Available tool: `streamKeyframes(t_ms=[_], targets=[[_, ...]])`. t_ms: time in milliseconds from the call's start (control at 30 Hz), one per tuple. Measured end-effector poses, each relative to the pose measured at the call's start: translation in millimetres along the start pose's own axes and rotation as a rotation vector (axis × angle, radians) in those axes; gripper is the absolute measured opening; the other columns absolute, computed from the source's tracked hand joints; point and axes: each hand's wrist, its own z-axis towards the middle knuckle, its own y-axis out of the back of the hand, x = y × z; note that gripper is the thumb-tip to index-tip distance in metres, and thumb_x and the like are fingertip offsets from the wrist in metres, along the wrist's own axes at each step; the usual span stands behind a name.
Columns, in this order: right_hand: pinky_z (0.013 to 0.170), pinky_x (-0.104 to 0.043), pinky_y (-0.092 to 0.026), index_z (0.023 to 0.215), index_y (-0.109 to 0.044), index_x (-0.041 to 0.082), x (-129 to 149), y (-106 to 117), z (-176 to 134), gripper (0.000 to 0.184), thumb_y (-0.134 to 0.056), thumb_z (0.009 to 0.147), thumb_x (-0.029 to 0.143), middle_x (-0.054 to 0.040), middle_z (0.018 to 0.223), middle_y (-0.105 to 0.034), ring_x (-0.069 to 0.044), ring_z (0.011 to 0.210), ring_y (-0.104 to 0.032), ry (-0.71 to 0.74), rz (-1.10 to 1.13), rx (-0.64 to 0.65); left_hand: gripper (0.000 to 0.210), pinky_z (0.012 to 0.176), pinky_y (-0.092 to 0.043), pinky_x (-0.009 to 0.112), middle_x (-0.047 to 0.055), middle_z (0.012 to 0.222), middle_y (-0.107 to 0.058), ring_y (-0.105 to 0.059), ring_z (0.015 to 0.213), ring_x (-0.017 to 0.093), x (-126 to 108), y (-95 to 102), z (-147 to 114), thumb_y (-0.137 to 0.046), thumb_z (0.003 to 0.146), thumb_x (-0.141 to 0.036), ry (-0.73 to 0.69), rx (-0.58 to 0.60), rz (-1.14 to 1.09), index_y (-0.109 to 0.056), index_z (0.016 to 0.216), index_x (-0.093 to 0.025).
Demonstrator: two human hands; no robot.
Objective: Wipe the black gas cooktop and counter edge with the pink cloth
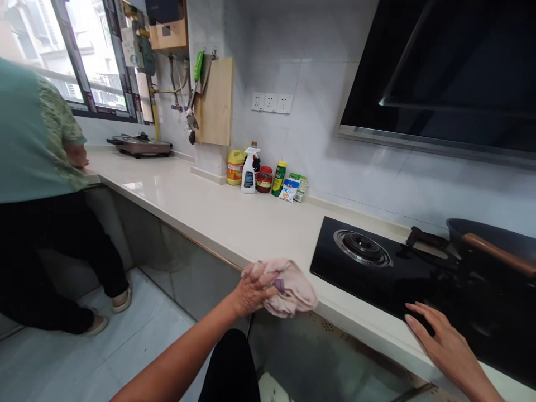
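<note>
In the head view, your left hand (252,291) grasps a pale pink cloth (297,290) just below the frame's centre, at the front edge of the surface (234,223). Your right hand (446,343), lower right, is released, fingers extended by the black stove (330,254); contact cannot be told. Another person (29,139) stands at far left.

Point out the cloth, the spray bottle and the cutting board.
Cloth (293,287): head view, on its crumpled folds.
Spray bottle (248,172): head view, on the front of its body.
Cutting board (217,103): head view, on its flat face.
</note>
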Motion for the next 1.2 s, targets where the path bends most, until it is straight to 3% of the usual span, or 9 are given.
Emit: streamKeyframes(t_ms=[100, 233, 333, 400, 533, 800, 933, 1033, 1200], targets=[[0.104, -0.05, -0.049, 0.125, -0.068, 0.031, 2.0, -2.0, -0.7, 0.057, -0.044, 0.089, 0.069, -0.0074, 0.142, -0.059, -0.032, 0.133, -0.055, 0.016, -0.013, -0.004, 0.029, 0.124, -0.013, 0.053, 0.004, 0.143, -0.063, -0.035, 0.147, 0.032, 42.1, 31.0, -12.2, -0.065, 0.083, -0.044, 0.081, -0.025, 0.108, -0.072, 0.111, -0.036], [0.112, -0.052, -0.042, 0.124, -0.067, 0.03, 4.7, -6.9, -0.2, 0.057, -0.043, 0.09, 0.068, -0.0075, 0.14, -0.06, -0.031, 0.134, -0.054, 0.035, -0.016, -0.034, 0.035, 0.123, -0.02, 0.051, 0.009, 0.145, -0.06, -0.038, 0.146, 0.03, 87.6, 66.4, -26.7, -0.059, 0.085, -0.044, 0.156, -0.165, 0.206, -0.067, 0.116, -0.029], [0.116, -0.053, -0.037, 0.122, -0.068, 0.028, 7.8, -9.9, 1.2, 0.057, -0.041, 0.09, 0.066, -0.0085, 0.139, -0.061, -0.03, 0.135, -0.053, 0.05, -0.013, -0.047, 0.049, 0.121, -0.026, 0.05, 0.013, 0.147, -0.057, -0.042, 0.142, 0.033, 99.9, 82.7, -25.4, -0.063, 0.08, -0.051, 0.209, -0.235, 0.244, -0.061, 0.122, -0.025], [0.116, -0.053, -0.037, 0.122, -0.068, 0.028, 10.6, -11.1, 1.7, 0.056, -0.04, 0.09, 0.065, -0.0083, 0.139, -0.061, -0.03, 0.135, -0.052, 0.044, -0.019, -0.048, 0.058, 0.119, -0.029, 0.05, 0.014, 0.144, -0.058, -0.045, 0.138, 0.036, 92.5, 88.7, -16.7, -0.068, 0.075, -0.056, 0.244, -0.248, 0.267, -0.061, 0.123, -0.024], [0.118, -0.053, -0.034, 0.124, -0.066, 0.028, 18.4, -10.2, 0.2, 0.053, -0.04, 0.093, 0.062, -0.0073, 0.141, -0.06, -0.029, 0.137, -0.05, 0.033, -0.035, -0.048, 0.057, 0.111, -0.035, 0.049, 0.013, 0.136, -0.064, -0.052, 0.127, 0.036, 46.0, 89.4, 12.0, -0.074, 0.072, -0.058, 0.178, -0.222, 0.279, -0.066, 0.117, -0.023], [0.117, -0.054, -0.034, 0.124, -0.065, 0.028, 28.5, -3.5, -2.7, 0.05, -0.04, 0.095, 0.059, -0.008, 0.142, -0.058, -0.028, 0.135, -0.052, 0.033, -0.034, -0.044, 0.05, 0.091, -0.04, 0.046, 0.009, 0.111, -0.067, -0.057, 0.106, 0.031, -82.2, 63.9, 63.6, -0.075, 0.074, -0.058, -0.115, -0.223, 0.155, -0.069, 0.111, -0.026], [0.115, -0.053, -0.037, 0.121, -0.067, 0.027, 30.2, -5.7, -0.8, 0.048, -0.042, 0.093, 0.058, -0.0083, 0.138, -0.061, -0.029, 0.134, -0.053, 0.037, -0.027, -0.071, 0.051, 0.096, -0.039, 0.05, 0.01, 0.107, -0.066, -0.056, 0.104, 0.032, -150.1, 38.7, 83.5, -0.071, 0.077, -0.065, -0.195, -0.194, 0.125, -0.068, 0.106, -0.023], [0.115, -0.051, -0.039, 0.119, -0.069, 0.028, 33.1, -4.5, -0.3, 0.049, -0.04, 0.094, 0.058, -0.0077, 0.135, -0.063, -0.028, 0.133, -0.054, 0.029, 0.01, -0.094, 0.064, 0.105, -0.033, 0.055, 0.011, 0.11, -0.065, -0.056, 0.107, 0.033, -202.2, 10.4, 99.4, -0.067, 0.077, -0.071, -0.311, -0.235, 0.086, -0.065, 0.116, -0.02], [0.117, -0.046, -0.038, 0.113, -0.073, 0.027, 31.4, 5.5, 0.4, 0.057, -0.028, 0.098, 0.059, -0.0069, 0.132, -0.065, -0.025, 0.131, -0.056, -0.009, 0.237, -0.079, 0.069, 0.1, -0.036, 0.055, 0.013, 0.107, -0.066, -0.057, 0.101, 0.032, -271.6, -21.4, 125.6, -0.058, 0.081, -0.077, -0.472, -0.185, 0.034, -0.066, 0.116, -0.018]])
